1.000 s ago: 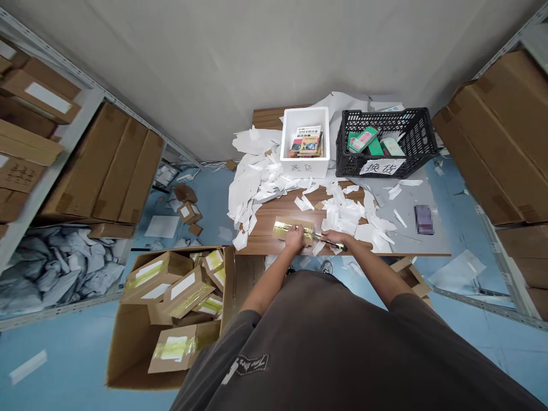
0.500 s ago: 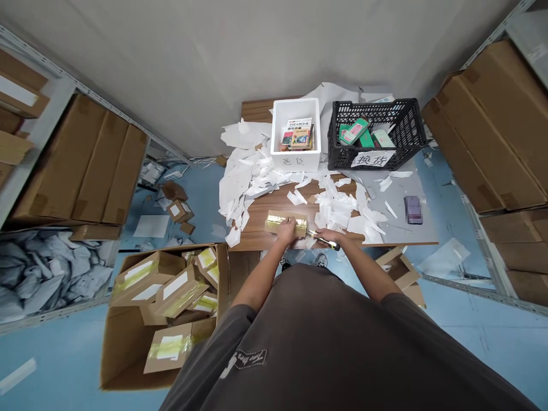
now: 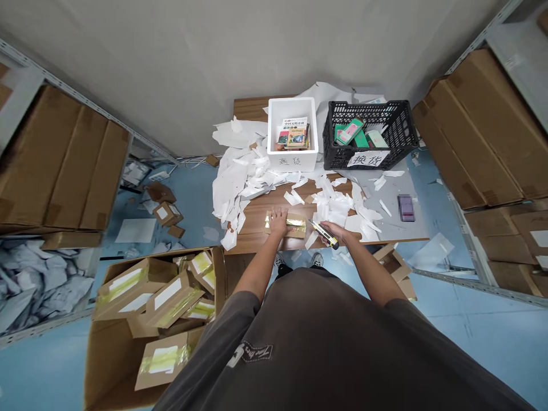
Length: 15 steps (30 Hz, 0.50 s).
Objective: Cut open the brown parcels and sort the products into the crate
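A small cardboard box [image 3: 296, 226] with shiny yellowish tape along it lies near the front edge of the wooden table [image 3: 265, 210]. My left hand [image 3: 278, 221] rests on the left part of this box with its fingers stretched out. To the right of the box, my right hand [image 3: 335, 231] is wrapped round a utility knife [image 3: 324, 234] with a yellow and black handle. The knife's tip points up and left, just off the box's right end. Torn white paper scraps [image 3: 334, 202] lie beyond the knife.
At the table's back stand a white box of books [image 3: 293, 162] and a black crate [image 3: 370, 142] with green boxes. A phone-like purple item [image 3: 406, 208] lies at right. A large carton [image 3: 219, 274] of taped boxes stands at lower left. Shelves with cartons [image 3: 483, 131] flank both sides.
My left hand has flattened out on the box and shifted to its left part. The knife has come away from the box's right end and now angles upward in my right hand.
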Each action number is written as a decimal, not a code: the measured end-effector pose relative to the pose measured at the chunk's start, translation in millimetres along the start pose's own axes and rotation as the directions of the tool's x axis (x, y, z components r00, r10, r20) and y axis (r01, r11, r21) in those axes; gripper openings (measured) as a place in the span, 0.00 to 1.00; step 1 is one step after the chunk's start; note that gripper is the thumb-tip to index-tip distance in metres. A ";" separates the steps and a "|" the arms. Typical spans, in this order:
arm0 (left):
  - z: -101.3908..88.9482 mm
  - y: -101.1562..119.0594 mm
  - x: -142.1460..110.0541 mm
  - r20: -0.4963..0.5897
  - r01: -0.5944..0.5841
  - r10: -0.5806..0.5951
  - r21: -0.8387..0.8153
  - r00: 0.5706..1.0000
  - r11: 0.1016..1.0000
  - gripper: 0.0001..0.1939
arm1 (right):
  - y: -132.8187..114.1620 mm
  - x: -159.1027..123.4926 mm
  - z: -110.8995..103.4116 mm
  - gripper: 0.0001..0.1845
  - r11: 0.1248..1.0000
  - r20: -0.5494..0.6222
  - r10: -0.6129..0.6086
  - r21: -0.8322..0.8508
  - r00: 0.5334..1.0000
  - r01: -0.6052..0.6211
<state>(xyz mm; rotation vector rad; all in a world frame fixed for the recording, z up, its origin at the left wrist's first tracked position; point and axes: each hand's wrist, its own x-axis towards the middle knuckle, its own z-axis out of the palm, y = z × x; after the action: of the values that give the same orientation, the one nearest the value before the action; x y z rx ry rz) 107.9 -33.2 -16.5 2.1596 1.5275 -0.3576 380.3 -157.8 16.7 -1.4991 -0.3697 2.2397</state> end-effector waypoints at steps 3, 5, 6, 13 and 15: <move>2.8 -4.4 -1.8 -0.042 -0.069 0.067 -0.024 0.997 0.997 0.49 | -0.1 7.7 6.6 0.20 0.997 -0.022 -0.076 -0.036 0.997 0.075; 7.8 -10.2 -7.4 -0.105 -0.146 0.140 -0.050 0.985 0.988 0.43 | 2.2 12.8 8.8 0.17 0.986 -0.037 -0.147 -0.085 0.988 0.144; 11.1 -13.2 -10.5 -0.139 -0.176 0.165 -0.070 0.976 0.982 0.41 | 4.0 15.1 9.4 0.16 0.976 -0.043 -0.187 -0.121 0.981 0.180; 34.5 -21.5 -14.9 -0.331 -0.262 0.158 -0.298 0.930 0.918 0.32 | 29.1 20.2 15.2 0.16 0.731 -0.151 -0.522 -0.586 0.840 0.349; 37.9 -20.7 -11.3 -0.353 -0.268 0.148 -0.319 0.924 0.909 0.28 | 37.1 17.6 19.0 0.16 0.627 -0.159 -0.588 -0.709 0.793 0.323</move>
<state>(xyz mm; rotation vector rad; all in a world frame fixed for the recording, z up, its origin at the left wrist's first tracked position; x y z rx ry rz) 86.6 -56.2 -48.4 2.1196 1.3663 0.3463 349.7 -181.7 -6.6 -1.8347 -1.3605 1.3913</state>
